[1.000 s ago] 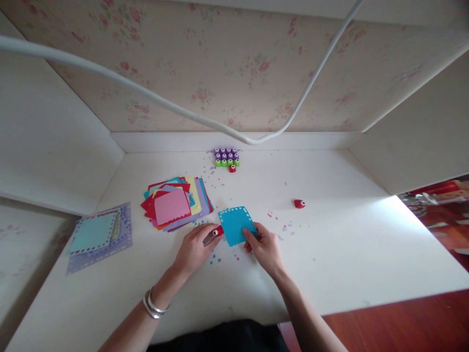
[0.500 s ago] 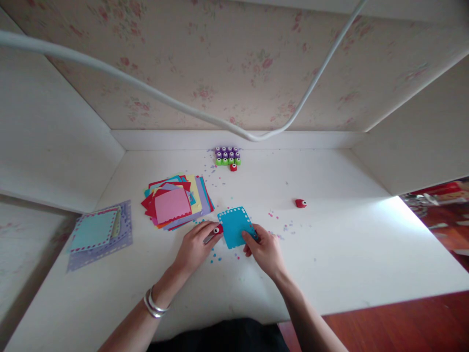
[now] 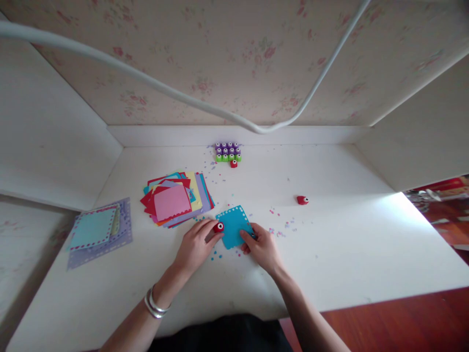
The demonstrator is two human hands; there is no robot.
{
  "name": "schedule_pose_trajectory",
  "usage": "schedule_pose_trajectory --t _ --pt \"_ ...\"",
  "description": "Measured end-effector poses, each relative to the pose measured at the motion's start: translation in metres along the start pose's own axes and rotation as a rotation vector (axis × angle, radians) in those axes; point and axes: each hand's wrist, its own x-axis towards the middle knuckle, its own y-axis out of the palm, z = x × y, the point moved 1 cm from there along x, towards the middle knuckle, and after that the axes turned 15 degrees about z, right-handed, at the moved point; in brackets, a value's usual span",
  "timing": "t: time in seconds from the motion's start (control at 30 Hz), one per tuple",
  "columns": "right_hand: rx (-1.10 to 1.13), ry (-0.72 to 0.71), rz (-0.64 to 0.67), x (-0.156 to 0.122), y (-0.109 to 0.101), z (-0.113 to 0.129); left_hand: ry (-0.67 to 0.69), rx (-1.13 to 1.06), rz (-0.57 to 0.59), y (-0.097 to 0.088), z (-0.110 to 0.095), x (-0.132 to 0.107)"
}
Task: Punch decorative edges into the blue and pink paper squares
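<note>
A blue paper square with a row of punched holes along its edges lies on the white desk. My left hand is closed around a small red hole punch at the paper's left edge. My right hand pinches the paper's lower right corner and holds it flat. Tiny paper dots lie scattered around both hands.
A fanned stack of coloured paper squares lies to the left. Further left sit punched sheets on a purple sheet. A cluster of purple and green punches stands at the back. Another red punch sits to the right. A white cable hangs overhead.
The red punch in my left hand has moved up along the blue paper's left edge. The paper has turned slightly. My right hand has stayed on the lower right corner.
</note>
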Motion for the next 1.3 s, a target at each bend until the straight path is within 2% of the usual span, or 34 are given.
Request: schedule_pose_trajectory --t 0.27,1.3 --pt "-0.117 0.028 -0.014 -0.0012 0.0033 -0.0004 -0.004 0.032 -0.018 -0.0021 -0.0036 -0.0072" --pt "-0.090 0.083 0.008 -0.0025 0.0039 0.0024 0.010 0.028 -0.001 -0.0050 -0.0048 0.0001"
